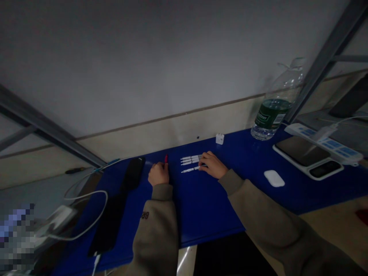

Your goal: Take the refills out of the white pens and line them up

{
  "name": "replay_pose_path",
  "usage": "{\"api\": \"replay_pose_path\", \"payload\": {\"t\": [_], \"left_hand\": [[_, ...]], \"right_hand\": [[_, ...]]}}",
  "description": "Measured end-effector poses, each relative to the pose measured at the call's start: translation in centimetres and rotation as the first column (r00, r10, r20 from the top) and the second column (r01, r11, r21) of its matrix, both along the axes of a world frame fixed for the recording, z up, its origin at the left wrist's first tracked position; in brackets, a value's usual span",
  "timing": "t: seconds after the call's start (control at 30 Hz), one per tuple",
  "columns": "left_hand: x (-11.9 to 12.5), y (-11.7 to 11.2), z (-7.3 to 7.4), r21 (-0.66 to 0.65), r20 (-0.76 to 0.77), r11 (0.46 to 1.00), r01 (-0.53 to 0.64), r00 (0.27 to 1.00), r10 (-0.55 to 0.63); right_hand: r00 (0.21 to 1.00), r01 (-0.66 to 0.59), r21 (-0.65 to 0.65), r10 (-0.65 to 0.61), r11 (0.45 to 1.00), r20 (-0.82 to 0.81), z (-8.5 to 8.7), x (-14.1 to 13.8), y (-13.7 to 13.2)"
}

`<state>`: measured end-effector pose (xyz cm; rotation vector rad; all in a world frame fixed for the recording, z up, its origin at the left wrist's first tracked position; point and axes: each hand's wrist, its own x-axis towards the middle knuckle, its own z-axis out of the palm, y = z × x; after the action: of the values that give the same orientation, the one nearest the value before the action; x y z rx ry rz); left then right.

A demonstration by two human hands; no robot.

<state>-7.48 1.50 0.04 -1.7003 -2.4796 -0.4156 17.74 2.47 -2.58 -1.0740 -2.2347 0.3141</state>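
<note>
My left hand (158, 173) rests on the blue tabletop (207, 207), its fingertips closed around the lower end of a slim red marker (166, 158). Most of that marker is hidden by the fingers. To the right, my right hand (211, 165) lies over the ends of several white pens (191, 160). Its fingers cover the end of the lowest white pen (191, 169), which sits at a slight angle. I cannot tell whether they grip it.
A white plug charger (220, 138) and a green-labelled water bottle (273, 119) stand along the wall. A white earbud case (274, 178), charging pad (307, 157) and power strip (322, 142) lie right. A long black mat (132, 174) and white cables (86, 195) lie left.
</note>
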Motion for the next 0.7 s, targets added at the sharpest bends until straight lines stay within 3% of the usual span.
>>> {"api": "replay_pose_path", "payload": {"t": [0.27, 0.4, 0.47, 0.57, 0.63, 0.7], "left_hand": [[-0.3, 0.0, -0.2, 0.002, 0.004, 1.0, 0.005, 1.0, -0.005], [0.6, -0.3, 0.6, 0.159, -0.039, 0.984, 0.077, 0.997, -0.072], [1.6, -0.5, 1.1, 0.255, -0.082, 0.933, 0.254, 0.967, -0.241], [3.6, -1.0, 1.3, 0.253, -0.168, 0.758, 0.601, 0.799, -0.577], [4.7, -1.1, 1.0, 0.18, -0.198, 0.656, 0.733, 0.68, -0.705], [5.4, -1.2, 0.6, 0.121, -0.206, 0.619, 0.776, 0.63, -0.749]], "right_hand": [[1.0, -0.009, -0.034, 0.009, 0.999, 0.007, 0.2, 0.0, -0.1], [1.0, -0.003, -0.029, 0.003, 1.0, -0.003, 0.5, -0.2, -0.2], [1.0, 0.004, -0.02, -0.005, 1.0, -0.016, 0.8, -0.3, -0.3], [0.999, 0.023, -0.02, -0.024, 1.0, -0.047, 1.1, -0.5, -0.5], [0.997, 0.039, -0.036, -0.042, 0.999, -0.067, 1.2, -0.6, -0.5], [0.996, 0.045, -0.056, -0.048, 0.997, -0.069, 1.2, -0.8, -0.6]]}}
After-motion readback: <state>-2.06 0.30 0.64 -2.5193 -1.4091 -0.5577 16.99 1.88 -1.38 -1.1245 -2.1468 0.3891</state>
